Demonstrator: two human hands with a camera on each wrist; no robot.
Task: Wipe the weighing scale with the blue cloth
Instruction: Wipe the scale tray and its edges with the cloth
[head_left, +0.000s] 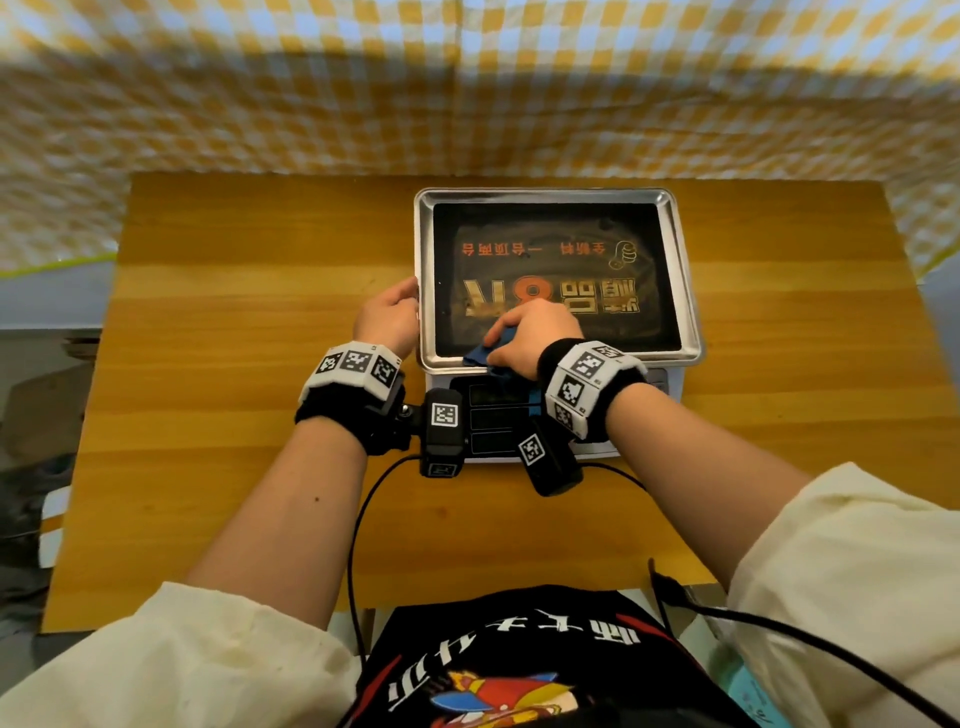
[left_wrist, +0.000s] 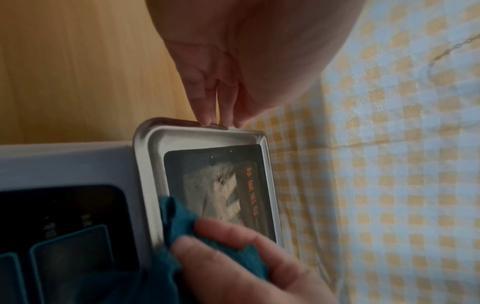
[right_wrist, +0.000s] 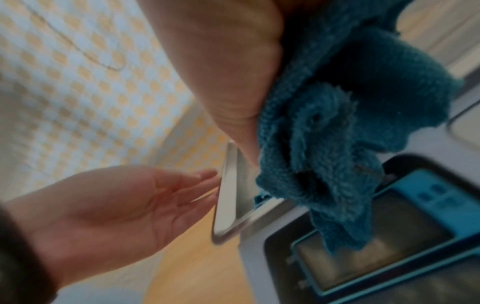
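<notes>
The weighing scale on the tabletop is steadied at its tray's left rim by the straight-fingered left hand, while the blue cloth, bunched under the right hand, is pressed on the tray's near-left corner; wiping is judged under way, a stroke across the remaining surface being called for next.

Warm, even indoor light; blurred wrist views, bowed head-view edges.

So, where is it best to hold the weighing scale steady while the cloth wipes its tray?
Probably at the raised left rim of the metal tray, coming from the left side. The rim stands proud and bare there, and the left hand already rests straight fingers against it, clear of the right hand working the blue cloth at the near edge.
</notes>
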